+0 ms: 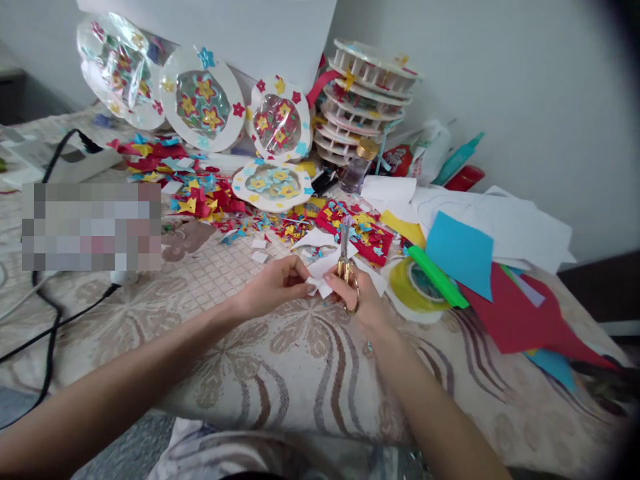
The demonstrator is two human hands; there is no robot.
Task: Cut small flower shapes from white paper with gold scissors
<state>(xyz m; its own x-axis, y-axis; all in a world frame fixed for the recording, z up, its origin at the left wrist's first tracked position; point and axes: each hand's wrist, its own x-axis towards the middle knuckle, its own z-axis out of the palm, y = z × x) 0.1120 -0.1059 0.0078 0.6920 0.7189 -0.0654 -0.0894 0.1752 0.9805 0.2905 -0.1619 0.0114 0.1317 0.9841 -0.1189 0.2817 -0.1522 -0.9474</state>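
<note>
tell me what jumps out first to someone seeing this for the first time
At centre, the left hand pinches a small white paper piece while the right hand works gold-handled scissors on it. Behind them, flower-decorated paper plates lean against the wall above a litter of coloured scraps.

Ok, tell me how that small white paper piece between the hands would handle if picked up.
The white paper piece looks thin, so probably floppy and very light. Pinched by the left hand beside the scissors in the right hand, it likely creases or tears easily.
</note>
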